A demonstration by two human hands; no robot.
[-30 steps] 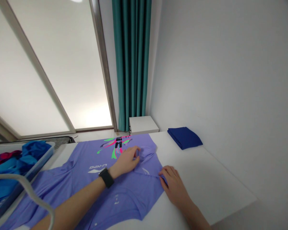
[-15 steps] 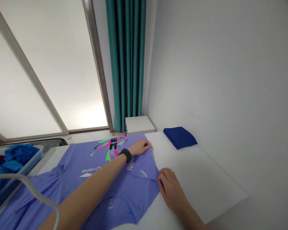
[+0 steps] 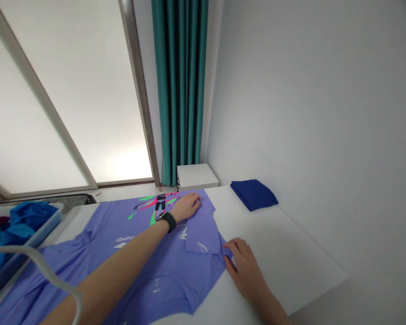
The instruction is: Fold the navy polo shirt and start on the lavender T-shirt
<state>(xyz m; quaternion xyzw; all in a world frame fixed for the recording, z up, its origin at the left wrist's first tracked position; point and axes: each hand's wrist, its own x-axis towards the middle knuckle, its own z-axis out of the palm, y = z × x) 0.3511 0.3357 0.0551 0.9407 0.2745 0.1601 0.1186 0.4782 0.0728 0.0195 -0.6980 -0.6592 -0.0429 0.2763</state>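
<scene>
I'm pinning a folded sleeve on the purple shirt [image 3: 162, 266] near the table's [image 3: 291, 253] far edge.
My left hand [image 3: 186, 206] is pressing flat, the right hand [image 3: 243, 264] is pinching the fold; loosening risks it springing open.

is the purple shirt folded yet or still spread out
Mostly spread: the purple shirt lies flat over the table, only its sleeve folded inward under the left hand.

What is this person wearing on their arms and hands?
Both forearms are bare, with no sleeves or gloves in view. The left hand has a black smartwatch on a dark band at the wrist. The right hand wears nothing; no rings show.
</scene>
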